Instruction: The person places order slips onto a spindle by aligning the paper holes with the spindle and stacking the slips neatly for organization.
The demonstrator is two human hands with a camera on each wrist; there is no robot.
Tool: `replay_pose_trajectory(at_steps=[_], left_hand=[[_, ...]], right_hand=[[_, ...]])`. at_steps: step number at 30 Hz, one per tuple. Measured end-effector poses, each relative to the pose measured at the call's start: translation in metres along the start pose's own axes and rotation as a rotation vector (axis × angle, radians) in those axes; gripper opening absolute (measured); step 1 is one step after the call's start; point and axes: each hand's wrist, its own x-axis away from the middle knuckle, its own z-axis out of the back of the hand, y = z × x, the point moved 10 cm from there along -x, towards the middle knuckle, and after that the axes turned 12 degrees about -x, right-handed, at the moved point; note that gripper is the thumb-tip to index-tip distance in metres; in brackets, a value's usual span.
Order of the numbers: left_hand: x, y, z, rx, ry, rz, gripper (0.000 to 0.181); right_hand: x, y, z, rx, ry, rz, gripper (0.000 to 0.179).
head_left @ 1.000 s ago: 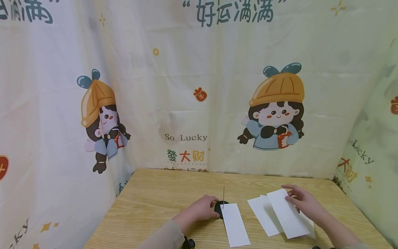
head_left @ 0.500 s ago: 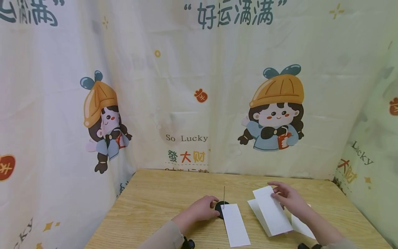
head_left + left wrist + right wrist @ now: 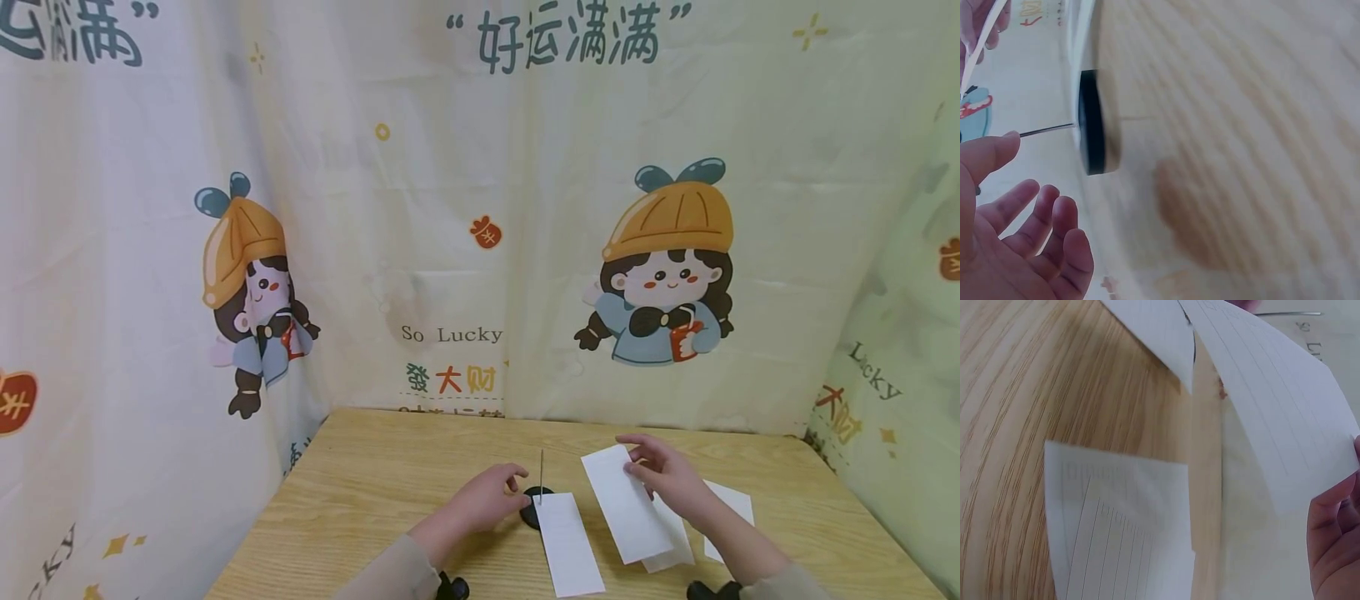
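Right grip (image 3: 666, 477) pinching white sheet (image 3: 624, 510), left grip (image 3: 489, 500) relaxed, seemingly just beside black base (image 3: 528, 516)

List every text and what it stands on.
"好运满满": back curtain
"So Lucky": back curtain
"發大财": back curtain
"运满满", clipped: left curtain
"ky", clipped: left curtain
"Lucky": right curtain
"大财": right curtain
Unreadable: pouch marks, green left fragment, back's bottom line, paper print.

Soft, even light casts faint shadows, while the table (image 3: 1254, 131) blurs in the left wrist view.
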Motion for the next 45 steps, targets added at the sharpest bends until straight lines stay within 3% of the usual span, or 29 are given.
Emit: replay_pose_trajectory(at_steps=[9,19,36,45], left_hand=[[-0.001,0.008,0.016,0.029,0.052,0.007,0.042],[0.003,0.026,0.044,0.054,0.141,-0.026,0.035],[-0.002,0.035,0.054,0.196,0.203,0.002,0.024],[-0.007,0.034,0.051,0.225,0.212,0.043,0.027]], right_hand=[[-0.008,-0.006,-0.021,-0.046,-0.027,0.04,0.044],[-0.014,-0.012,-0.039,-0.103,0.006,0.02,0.045],[-0.024,-0.009,-0.06,-0.159,0.05,-0.007,0.042],[-0.025,-0.007,-0.07,-0.179,0.009,0.003,0.044]])
